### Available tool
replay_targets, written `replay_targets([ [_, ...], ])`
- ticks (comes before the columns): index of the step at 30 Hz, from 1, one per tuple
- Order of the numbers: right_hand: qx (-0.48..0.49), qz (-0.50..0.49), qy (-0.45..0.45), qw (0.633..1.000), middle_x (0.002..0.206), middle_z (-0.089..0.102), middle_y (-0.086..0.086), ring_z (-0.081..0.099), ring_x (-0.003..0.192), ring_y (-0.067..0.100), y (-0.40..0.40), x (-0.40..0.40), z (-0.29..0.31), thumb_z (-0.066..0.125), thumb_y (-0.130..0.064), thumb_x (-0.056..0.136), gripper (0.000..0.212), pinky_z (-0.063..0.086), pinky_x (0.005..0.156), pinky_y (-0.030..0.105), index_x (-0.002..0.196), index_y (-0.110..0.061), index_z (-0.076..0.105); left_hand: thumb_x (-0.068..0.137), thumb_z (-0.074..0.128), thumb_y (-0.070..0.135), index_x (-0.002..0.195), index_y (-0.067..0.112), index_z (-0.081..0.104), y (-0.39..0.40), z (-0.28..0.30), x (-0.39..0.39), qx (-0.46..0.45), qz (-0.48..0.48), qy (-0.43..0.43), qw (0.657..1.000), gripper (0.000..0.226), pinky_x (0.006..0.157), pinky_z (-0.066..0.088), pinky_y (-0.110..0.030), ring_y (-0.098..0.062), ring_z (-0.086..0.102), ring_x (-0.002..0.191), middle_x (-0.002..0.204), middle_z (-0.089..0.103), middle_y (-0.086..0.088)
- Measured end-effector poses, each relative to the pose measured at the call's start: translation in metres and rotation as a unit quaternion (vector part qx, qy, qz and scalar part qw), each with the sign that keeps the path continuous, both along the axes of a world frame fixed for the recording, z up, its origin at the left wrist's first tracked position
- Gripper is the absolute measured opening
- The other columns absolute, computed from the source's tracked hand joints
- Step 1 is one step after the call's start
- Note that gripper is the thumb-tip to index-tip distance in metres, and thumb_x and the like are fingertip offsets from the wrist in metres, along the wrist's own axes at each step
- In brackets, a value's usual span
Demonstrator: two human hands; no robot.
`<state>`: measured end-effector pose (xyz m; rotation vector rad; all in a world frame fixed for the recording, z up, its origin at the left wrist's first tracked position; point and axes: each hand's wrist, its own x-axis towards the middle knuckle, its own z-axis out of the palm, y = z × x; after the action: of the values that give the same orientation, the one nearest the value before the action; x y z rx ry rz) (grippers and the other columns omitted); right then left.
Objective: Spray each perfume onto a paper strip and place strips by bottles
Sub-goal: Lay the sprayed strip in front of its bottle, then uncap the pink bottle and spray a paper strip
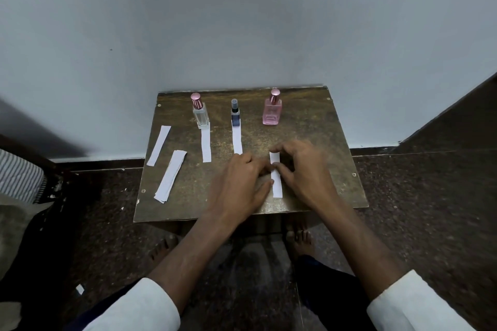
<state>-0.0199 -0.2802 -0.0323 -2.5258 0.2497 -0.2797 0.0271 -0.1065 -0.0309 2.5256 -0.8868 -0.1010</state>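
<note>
Three perfume bottles stand in a row at the back of a small brown table [317, 126]: a clear bottle [200, 113] with a pink cap, a small dark blue bottle [235, 113], and a pink bottle [272, 111]. One white strip [206, 145] lies in front of the clear bottle, another strip [237, 140] in front of the blue one. A third strip [276, 175] lies flat in line with the pink bottle but well short of it. My left hand [242, 183] and my right hand [304, 169] both have fingertips on this strip, one on each side.
A spare strip [159, 145] and a small stack of strips [171, 175] lie on the table's left part. A wall stands right behind the table. Bare feet show on the dark floor under the front edge. Striped cloth sits at far left.
</note>
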Motion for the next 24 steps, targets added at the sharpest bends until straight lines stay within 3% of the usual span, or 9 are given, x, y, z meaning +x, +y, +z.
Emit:
replay_targets([
  [2, -0.019, -0.015, -0.013, 1.000, 0.106, 0.075, -0.006, 0.061, 0.100, 0.012, -0.004, 0.000, 0.001, 0.084, -0.014, 0.087, 0.029, 0.037, 0.083, 0.022, 0.113, -0.023, 0.078, 0.099, 0.068, 0.049, 0.127, 0.038, 0.069, 0.000, 0.000, 0.000, -0.003, -0.003, 0.000, 1.000, 0.030, 0.080, 0.055, -0.032, -0.012, 0.060, 0.109, 0.112, 0.063, 0.013],
  [7, -0.044, 0.008, 0.015, 0.999, 0.109, 0.077, -0.002, 0.063, 0.107, 0.023, -0.009, -0.003, -0.001, 0.081, -0.016, 0.090, 0.027, 0.041, 0.089, 0.027, 0.117, -0.021, 0.079, 0.100, 0.066, 0.050, 0.129, 0.037, 0.069, -0.002, 0.002, 0.001, -0.009, -0.007, 0.000, 1.000, 0.031, 0.082, 0.057, -0.035, -0.011, 0.060, 0.108, 0.111, 0.062, 0.014],
  [11, -0.037, -0.049, -0.047, 0.997, 0.106, 0.077, -0.005, 0.062, 0.106, 0.018, -0.010, -0.001, 0.006, 0.079, -0.020, 0.093, 0.017, 0.036, 0.083, 0.022, 0.110, -0.021, 0.080, 0.100, 0.067, 0.047, 0.126, 0.034, 0.071, -0.004, 0.000, 0.005, -0.021, -0.005, 0.021, 1.000, 0.029, 0.087, 0.058, -0.039, -0.012, 0.061, 0.109, 0.110, 0.063, 0.013],
  [13, -0.018, -0.082, -0.089, 0.993, 0.108, 0.078, -0.004, 0.064, 0.108, 0.018, -0.009, 0.002, 0.012, 0.079, -0.018, 0.093, 0.018, 0.040, 0.087, 0.021, 0.111, -0.019, 0.079, 0.100, 0.068, 0.044, 0.122, 0.033, 0.072, -0.005, 0.000, 0.009, -0.051, 0.007, 0.039, 0.998, 0.025, 0.090, 0.057, -0.039, -0.011, 0.061, 0.107, 0.107, 0.062, 0.015],
  [16, 0.013, -0.114, -0.132, 0.985, 0.116, 0.076, -0.002, 0.065, 0.110, 0.019, -0.003, 0.011, 0.022, 0.077, -0.016, 0.094, 0.025, 0.051, 0.094, 0.032, 0.120, -0.016, 0.076, 0.100, 0.069, 0.041, 0.120, 0.033, 0.072, -0.007, 0.000, 0.016, -0.079, 0.024, 0.040, 0.996, 0.022, 0.090, 0.057, -0.038, -0.009, 0.061, 0.104, 0.105, 0.062, 0.014],
  [21, 0.054, -0.107, -0.148, 0.982, 0.136, 0.066, 0.001, 0.059, 0.126, 0.020, -0.002, 0.033, 0.033, 0.075, -0.018, 0.097, 0.054, 0.046, 0.105, 0.029, 0.149, -0.022, 0.060, 0.099, 0.073, 0.035, 0.140, 0.024, 0.069, -0.012, 0.001, 0.025, -0.107, 0.037, 0.010, 0.994, 0.042, 0.104, 0.053, -0.037, -0.014, 0.060, 0.123, 0.132, 0.064, 0.006],
  [24, 0.044, -0.089, -0.144, 0.985, 0.147, 0.059, 0.003, 0.053, 0.134, 0.019, -0.003, 0.048, 0.035, 0.071, -0.016, 0.100, 0.066, 0.035, 0.108, 0.019, 0.160, -0.023, 0.046, 0.100, 0.075, 0.030, 0.158, 0.017, 0.054, -0.017, 0.003, 0.030, -0.121, 0.039, 0.012, 0.992, 0.063, 0.121, 0.036, -0.024, -0.016, 0.050, 0.142, 0.154, 0.057, 0.001],
])
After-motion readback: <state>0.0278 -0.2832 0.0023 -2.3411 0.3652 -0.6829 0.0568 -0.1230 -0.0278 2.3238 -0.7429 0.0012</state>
